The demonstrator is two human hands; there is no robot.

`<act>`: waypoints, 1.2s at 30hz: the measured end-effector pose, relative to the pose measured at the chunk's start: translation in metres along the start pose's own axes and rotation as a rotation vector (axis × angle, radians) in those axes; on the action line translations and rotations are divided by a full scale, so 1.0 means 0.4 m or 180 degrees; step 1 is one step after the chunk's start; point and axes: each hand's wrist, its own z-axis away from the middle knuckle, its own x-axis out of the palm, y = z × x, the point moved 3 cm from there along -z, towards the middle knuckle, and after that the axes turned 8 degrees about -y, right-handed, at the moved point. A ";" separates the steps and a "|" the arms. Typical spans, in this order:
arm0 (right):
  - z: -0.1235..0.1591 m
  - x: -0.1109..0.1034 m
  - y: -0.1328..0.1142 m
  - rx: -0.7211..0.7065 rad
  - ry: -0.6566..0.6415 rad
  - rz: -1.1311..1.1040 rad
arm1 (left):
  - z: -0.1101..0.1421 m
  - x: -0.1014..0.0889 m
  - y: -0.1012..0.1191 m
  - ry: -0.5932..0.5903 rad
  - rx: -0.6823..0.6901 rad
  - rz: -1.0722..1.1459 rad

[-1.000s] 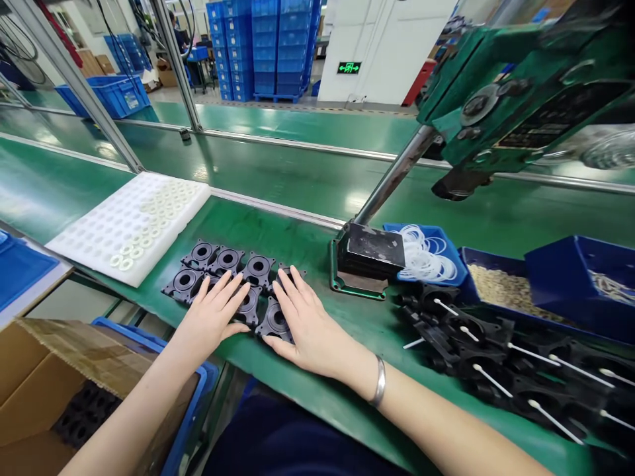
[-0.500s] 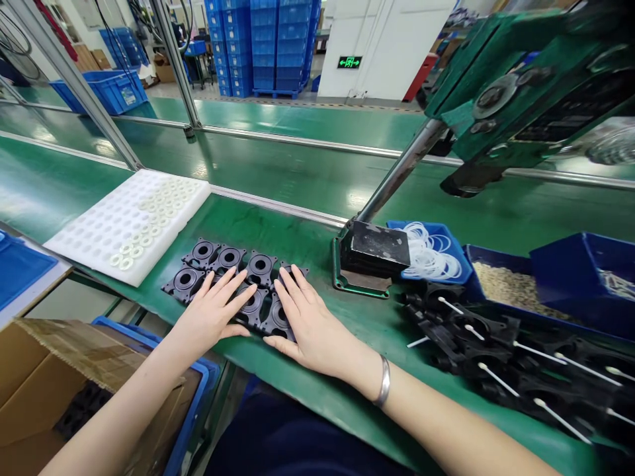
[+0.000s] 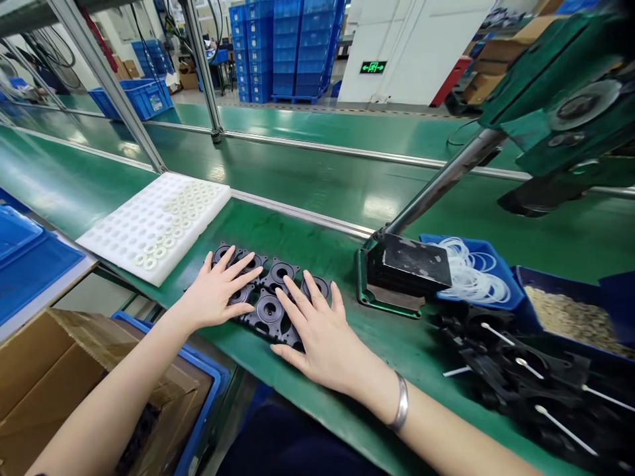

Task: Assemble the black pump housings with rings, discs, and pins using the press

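Observation:
Several black plastic housings with round central openings lie in two rows on the green work surface. Over the left end of the rows rests my left hand, fingers spread and flat on the parts. My right hand lies across the right end, its fingers also apart, partly hiding the housings beneath. Neither hand is closed around a part. To the left, a white foam tray carries pale rings in some of its round hollows.
Right of the hands stands a green hand press on a black block base. Beside it are a blue bin of white rings, a bin of beige pieces and black parts with white sticks. An open cardboard box sits lower left.
The view has turned slightly left, so things appear farther right. My left hand has shifted over the left housings, uncovering a middle one; my right hand stays on the right end.

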 end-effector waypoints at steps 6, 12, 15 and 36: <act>-0.011 0.004 -0.007 0.0018 -0.0024 0.0051 | -0.001 0.000 -0.012 0.0069 0.0090 0.0050; -0.057 0.010 -0.031 -0.0043 -0.0065 0.0008 | 0.012 0.000 -0.056 0.0024 -0.0036 0.0023; -0.085 0.013 -0.050 -0.0100 -0.0047 -0.0005 | 0.024 -0.002 -0.085 0.0060 -0.0065 0.0000; 0.069 0.060 -0.094 -0.2124 0.0455 -0.0278 | 0.369 -0.074 -0.090 0.0709 -0.1294 0.1217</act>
